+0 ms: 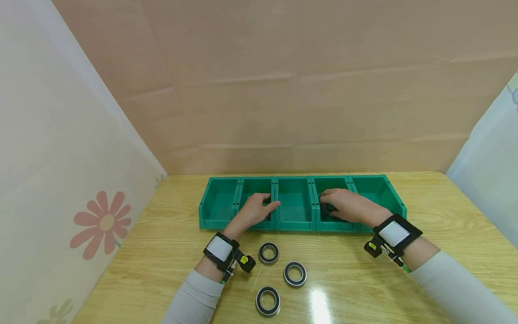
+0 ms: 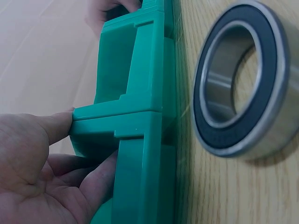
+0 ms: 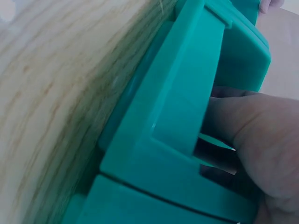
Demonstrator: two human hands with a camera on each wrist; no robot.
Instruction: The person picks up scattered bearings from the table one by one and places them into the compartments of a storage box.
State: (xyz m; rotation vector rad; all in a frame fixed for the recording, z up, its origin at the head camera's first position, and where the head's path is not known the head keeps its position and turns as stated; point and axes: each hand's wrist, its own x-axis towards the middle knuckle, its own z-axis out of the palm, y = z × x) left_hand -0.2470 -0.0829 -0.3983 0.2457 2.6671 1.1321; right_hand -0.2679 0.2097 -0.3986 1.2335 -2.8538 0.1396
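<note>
A row of joined green bins stands on the wooden table. My left hand reaches into the second bin from the left. Its thumb lies at the divider's top edge and its fingers go down inside; I see nothing held there. My right hand is in the fourth bin, its fingers curled at a dark ring, apparently a bearing, mostly hidden by the hand and bin wall. In front of the bins lie three ball bearings: one bearing near the left wrist, another to its right, a third closest to me.
Low front walls and dividers separate the bins. A brown paper sheet hangs behind the table, with a flower-patterned sheet at the left. Each wrist wears a strapped camera, such as the left one.
</note>
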